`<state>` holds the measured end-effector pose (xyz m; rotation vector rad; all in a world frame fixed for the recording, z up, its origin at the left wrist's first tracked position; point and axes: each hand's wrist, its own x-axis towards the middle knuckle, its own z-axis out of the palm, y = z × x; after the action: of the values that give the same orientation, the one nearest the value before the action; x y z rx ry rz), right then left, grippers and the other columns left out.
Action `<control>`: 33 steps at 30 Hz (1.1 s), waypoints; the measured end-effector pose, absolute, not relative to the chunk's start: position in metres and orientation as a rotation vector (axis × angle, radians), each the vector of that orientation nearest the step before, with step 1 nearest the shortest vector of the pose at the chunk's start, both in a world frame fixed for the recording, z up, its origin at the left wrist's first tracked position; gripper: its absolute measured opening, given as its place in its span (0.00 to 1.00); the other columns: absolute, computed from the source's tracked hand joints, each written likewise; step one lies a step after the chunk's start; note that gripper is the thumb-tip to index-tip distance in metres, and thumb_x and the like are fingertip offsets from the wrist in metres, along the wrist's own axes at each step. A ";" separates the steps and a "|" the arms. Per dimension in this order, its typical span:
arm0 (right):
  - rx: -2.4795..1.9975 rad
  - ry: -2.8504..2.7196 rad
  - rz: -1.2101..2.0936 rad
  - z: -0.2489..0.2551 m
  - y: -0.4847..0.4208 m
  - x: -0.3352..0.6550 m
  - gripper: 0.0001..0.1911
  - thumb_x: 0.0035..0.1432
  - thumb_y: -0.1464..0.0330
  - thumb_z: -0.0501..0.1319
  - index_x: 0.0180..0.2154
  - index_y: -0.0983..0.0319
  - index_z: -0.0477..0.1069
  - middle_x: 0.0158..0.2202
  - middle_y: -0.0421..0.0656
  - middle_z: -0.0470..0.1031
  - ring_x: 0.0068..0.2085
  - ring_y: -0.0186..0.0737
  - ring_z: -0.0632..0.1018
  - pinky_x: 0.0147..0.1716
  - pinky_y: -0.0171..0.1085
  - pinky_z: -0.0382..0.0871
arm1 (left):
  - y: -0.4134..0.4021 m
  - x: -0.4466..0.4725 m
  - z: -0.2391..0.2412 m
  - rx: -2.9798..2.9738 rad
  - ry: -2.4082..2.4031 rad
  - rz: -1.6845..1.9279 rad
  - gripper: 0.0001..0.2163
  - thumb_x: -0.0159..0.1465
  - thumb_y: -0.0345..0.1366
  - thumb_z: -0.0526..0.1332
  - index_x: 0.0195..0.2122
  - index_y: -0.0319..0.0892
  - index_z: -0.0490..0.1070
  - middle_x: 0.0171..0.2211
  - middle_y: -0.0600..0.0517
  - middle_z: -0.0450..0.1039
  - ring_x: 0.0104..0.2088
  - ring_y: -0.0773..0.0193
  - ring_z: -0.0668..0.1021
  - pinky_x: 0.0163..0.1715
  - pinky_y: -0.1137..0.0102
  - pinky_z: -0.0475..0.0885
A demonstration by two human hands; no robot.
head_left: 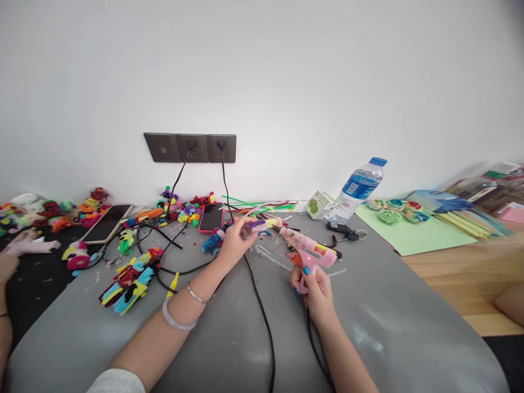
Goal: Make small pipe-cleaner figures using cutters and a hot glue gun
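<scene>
My right hand (pixel 317 292) grips a pink hot glue gun (pixel 301 245) by its handle, the nozzle pointing up and to the left. A small orange light glows on its side. Between the fingertips of my left hand (pixel 236 240) is a small purple and yellow pipe-cleaner piece (pixel 266 224), close to the gun's nozzle; I cannot tell whether they touch. Beneath lie silvery pipe cleaners (pixel 270 256) and scraps. Left of my forearm rests a bundle of red, blue and yellow pipe-cleaner shapes (pixel 129 284).
Black cords (pixel 257 295) run across the grey table (pixel 229 338) from wall sockets (pixel 190 148). Phones (pixel 107 224), keys (pixel 347 230), a water bottle (pixel 362 185) and green paper (pixel 421 229) lie around. Another person's hand (pixel 7 267) holds a second pink glue gun (pixel 35 245) at left.
</scene>
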<state>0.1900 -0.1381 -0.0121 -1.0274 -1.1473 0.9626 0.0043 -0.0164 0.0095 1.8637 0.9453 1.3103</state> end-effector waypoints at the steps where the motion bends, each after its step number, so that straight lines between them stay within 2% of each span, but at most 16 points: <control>1: -1.050 -1.193 0.958 -0.012 -0.138 0.189 0.24 0.64 0.49 0.55 0.43 0.64 0.72 0.17 0.35 0.62 0.19 0.31 0.58 0.21 0.34 0.49 | -0.017 0.004 0.009 1.873 0.951 1.307 0.12 0.59 0.32 0.62 0.45 0.41 0.71 0.33 0.53 0.74 0.25 0.71 0.70 0.25 0.76 0.67; 5: -1.123 -1.335 0.937 -0.006 -0.141 0.188 0.25 0.64 0.48 0.53 0.38 0.64 0.72 0.16 0.36 0.63 0.18 0.31 0.59 0.20 0.34 0.51 | -0.018 0.005 0.010 1.937 0.968 1.298 0.12 0.59 0.32 0.62 0.45 0.42 0.71 0.33 0.53 0.74 0.26 0.70 0.71 0.26 0.76 0.67; 9: -1.171 -1.375 0.910 0.000 -0.140 0.185 0.27 0.64 0.47 0.52 0.38 0.64 0.72 0.16 0.35 0.63 0.18 0.31 0.60 0.20 0.34 0.52 | -0.019 0.005 0.010 1.969 0.965 1.300 0.12 0.59 0.31 0.62 0.45 0.43 0.71 0.34 0.53 0.74 0.28 0.69 0.72 0.27 0.76 0.67; 15: -1.184 -1.348 0.905 0.002 -0.141 0.183 0.26 0.63 0.47 0.53 0.35 0.64 0.72 0.16 0.35 0.62 0.18 0.31 0.59 0.20 0.34 0.52 | -0.019 0.005 0.010 1.982 0.955 1.291 0.12 0.59 0.32 0.61 0.45 0.44 0.71 0.32 0.53 0.72 0.30 0.67 0.73 0.27 0.75 0.67; 26: -1.209 -1.337 0.909 0.003 -0.140 0.183 0.25 0.63 0.48 0.53 0.38 0.64 0.71 0.16 0.34 0.62 0.18 0.31 0.60 0.21 0.34 0.54 | -0.021 0.005 0.010 2.013 0.941 1.302 0.13 0.59 0.31 0.61 0.46 0.44 0.71 0.33 0.53 0.73 0.29 0.68 0.73 0.28 0.74 0.68; 33: -1.216 -1.333 0.883 0.003 -0.140 0.182 0.25 0.63 0.47 0.52 0.35 0.63 0.70 0.16 0.35 0.61 0.19 0.32 0.60 0.21 0.34 0.54 | -0.022 0.005 0.013 2.023 0.961 1.314 0.11 0.59 0.31 0.62 0.45 0.44 0.71 0.35 0.53 0.75 0.30 0.68 0.74 0.29 0.74 0.68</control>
<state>0.1818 -0.1401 0.0027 -1.2162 -1.3329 0.8830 0.0048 -0.0215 0.0130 2.0234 0.9615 1.3138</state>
